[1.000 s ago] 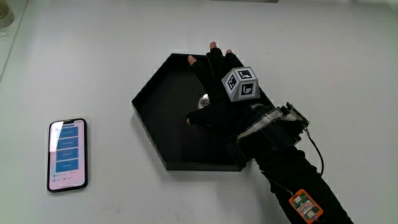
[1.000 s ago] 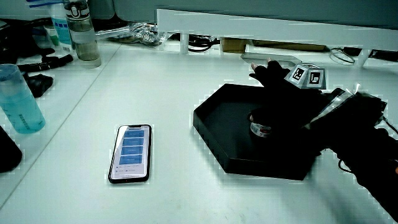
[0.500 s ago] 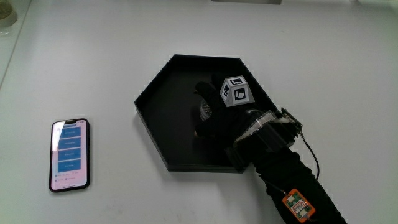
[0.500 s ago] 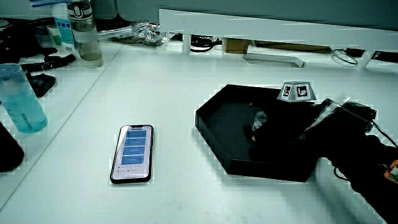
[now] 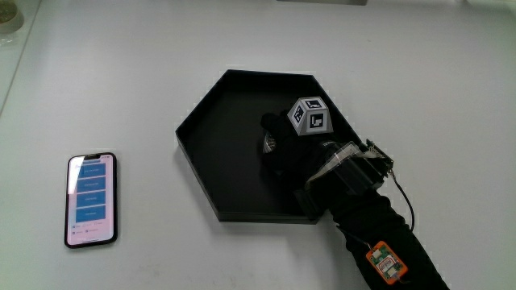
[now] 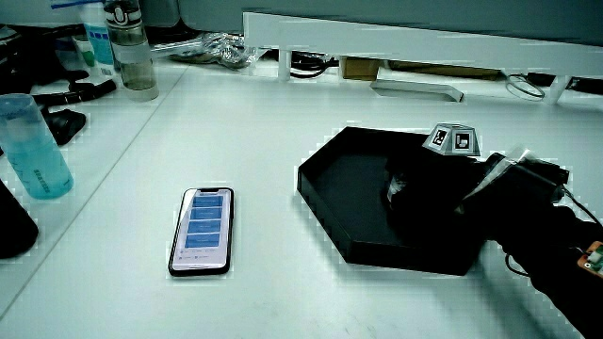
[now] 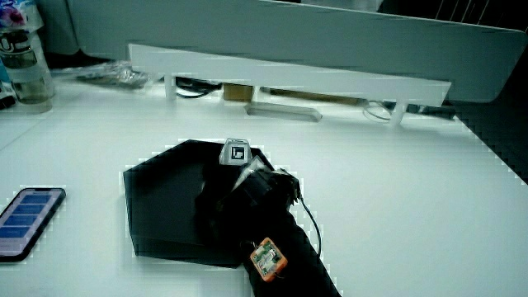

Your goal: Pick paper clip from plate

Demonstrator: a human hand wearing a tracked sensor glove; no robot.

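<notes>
The hand (image 5: 282, 149) is curled inside the plate (image 5: 210, 121), apparently pinching a small shiny clip (image 5: 269, 146); a shallow pinch could drop it.

- I can see only a small silvery glint of the paper clip (image 5: 269, 145) beside the hand (image 5: 286, 149) inside the plate (image 5: 218, 129); its shape is too small for me to make out.
- Black glove against black plate: I cannot tell from any view whether the clip is actually grasped.
- In a side view the hand (image 7: 216, 206) blends into the plate (image 7: 157, 206) and the clip is hidden.
- In a side view the phone (image 7: 25, 221) is cut off at the picture's edge.
- The forearm (image 5: 379, 234) runs out of the main view.
- In a side view the blue bottle (image 6: 33, 146) is partly cut off.
</notes>
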